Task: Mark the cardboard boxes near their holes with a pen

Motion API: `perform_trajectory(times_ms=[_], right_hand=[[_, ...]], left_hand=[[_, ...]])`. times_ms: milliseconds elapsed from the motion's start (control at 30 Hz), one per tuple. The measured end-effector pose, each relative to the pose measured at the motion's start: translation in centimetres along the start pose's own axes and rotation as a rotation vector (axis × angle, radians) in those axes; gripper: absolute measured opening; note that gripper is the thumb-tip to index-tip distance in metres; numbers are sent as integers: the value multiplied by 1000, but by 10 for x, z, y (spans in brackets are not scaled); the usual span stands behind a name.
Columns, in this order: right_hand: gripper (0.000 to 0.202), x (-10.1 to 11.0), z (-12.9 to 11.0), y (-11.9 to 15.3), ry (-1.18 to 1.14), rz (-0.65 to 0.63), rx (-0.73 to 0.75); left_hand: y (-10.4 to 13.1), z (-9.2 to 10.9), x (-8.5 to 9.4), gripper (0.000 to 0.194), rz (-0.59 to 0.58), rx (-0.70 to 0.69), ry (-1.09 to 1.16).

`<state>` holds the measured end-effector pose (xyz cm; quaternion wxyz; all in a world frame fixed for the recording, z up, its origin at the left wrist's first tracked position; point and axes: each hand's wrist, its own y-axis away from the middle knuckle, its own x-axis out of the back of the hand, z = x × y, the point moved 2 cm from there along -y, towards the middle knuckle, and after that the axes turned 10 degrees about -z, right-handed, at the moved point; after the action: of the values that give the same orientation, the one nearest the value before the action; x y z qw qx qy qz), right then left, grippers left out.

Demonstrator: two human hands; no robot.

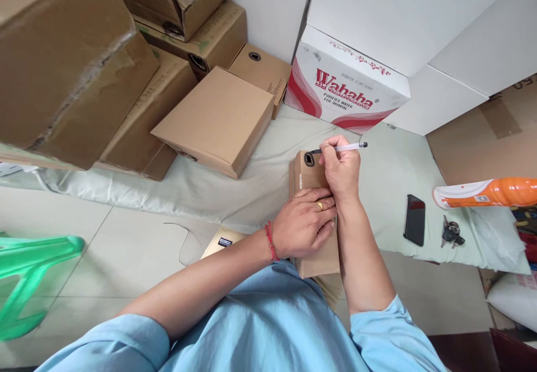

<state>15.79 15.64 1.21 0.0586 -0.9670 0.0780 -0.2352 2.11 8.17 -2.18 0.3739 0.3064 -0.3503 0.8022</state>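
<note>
A small brown cardboard box (310,178) rests in front of me with its near end close to my body. My left hand (308,222) lies flat on top of it, palm down and fingers stretched out; a ring and a red cord bracelet are on it. My right hand (340,170) is closed around a pen (351,146) with a clear barrel and a dark end. The pen's tip is beside a black-edged hole (309,159) near the box's far end. Whether the tip touches the cardboard I cannot tell.
Brown cartons (213,120) are stacked at the left. A Wahaha water carton (344,89) stands at the back. On the covered surface at right are a phone (415,220), keys (452,232) and an orange bottle (486,193). A green stool (33,271) stands at left.
</note>
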Motion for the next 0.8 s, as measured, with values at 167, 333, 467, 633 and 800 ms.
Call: perform_trajectory(times_ms=[167,333,467,633,800], right_hand=[[14,1,1,0,3,32,-45],[14,2,1,1,14,72,-74],[15,3,3,1,21,97,-81],[13,4,6,1,1,115,-95],[15,4,6,2,-4,119,-101]], left_hand=[[0,0,0,35,-2,-2,5],[1,0,-1,36,10,-4,0],[0,0,-1,37,7,-5,4],[0,0,0,35,-21,9,15],[0,0,0,36,-29,11,19]])
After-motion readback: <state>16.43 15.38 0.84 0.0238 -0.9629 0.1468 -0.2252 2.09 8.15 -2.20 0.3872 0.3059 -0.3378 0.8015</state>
